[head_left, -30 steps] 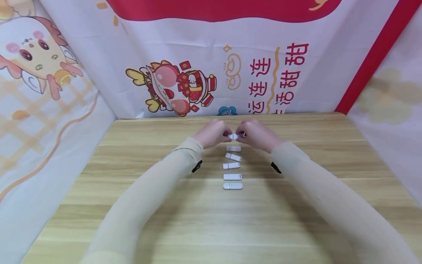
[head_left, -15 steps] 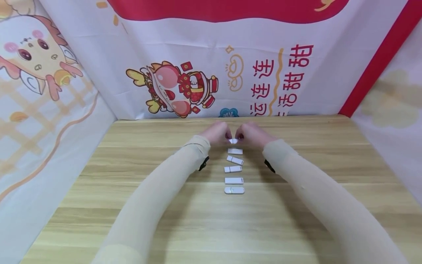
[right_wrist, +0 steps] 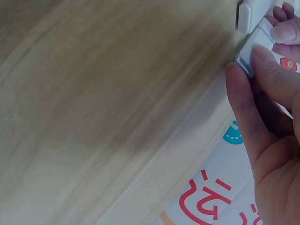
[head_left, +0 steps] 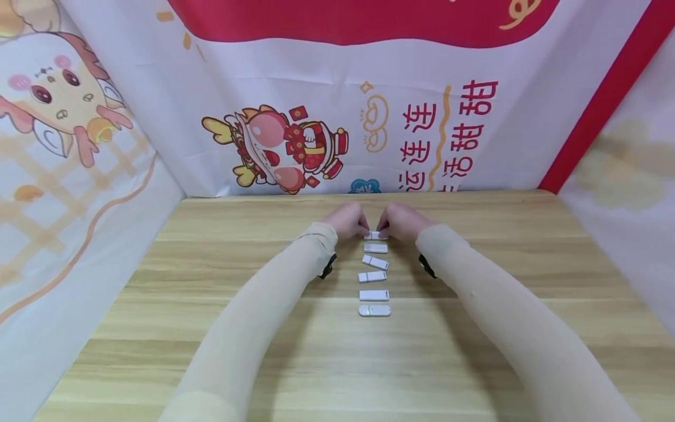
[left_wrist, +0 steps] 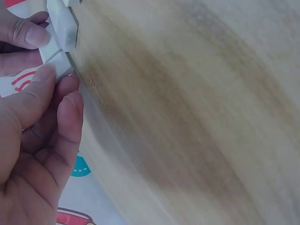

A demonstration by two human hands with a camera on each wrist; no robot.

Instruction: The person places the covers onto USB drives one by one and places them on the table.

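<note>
At the far end of a row of white USB sticks, both hands hold one white USB stick (head_left: 375, 235) by its ends. My left hand (head_left: 348, 221) pinches its left end between thumb and finger, seen close in the left wrist view, where a seam crosses the stick (left_wrist: 60, 64). The other end is pinched by my right hand (head_left: 405, 223); in the right wrist view its thumb lies on top of the stick (right_wrist: 262, 36). Just nearer lies another USB stick (head_left: 375, 248), its end close beside the held one in both wrist views.
Towards the person follow a slanted USB stick (head_left: 375, 262), another with a seam (head_left: 372, 276), a plain rectangular one (head_left: 374, 295) and a round-ended one (head_left: 375, 311). They lie on a wooden table (head_left: 184, 281). A printed cloth (head_left: 316, 70) hangs behind the table's back edge.
Both hands have brought the held USB stick nearer to the row, narrowing the gap to the stick beside it. More of the held stick shows now. The other sticks keep their places.
</note>
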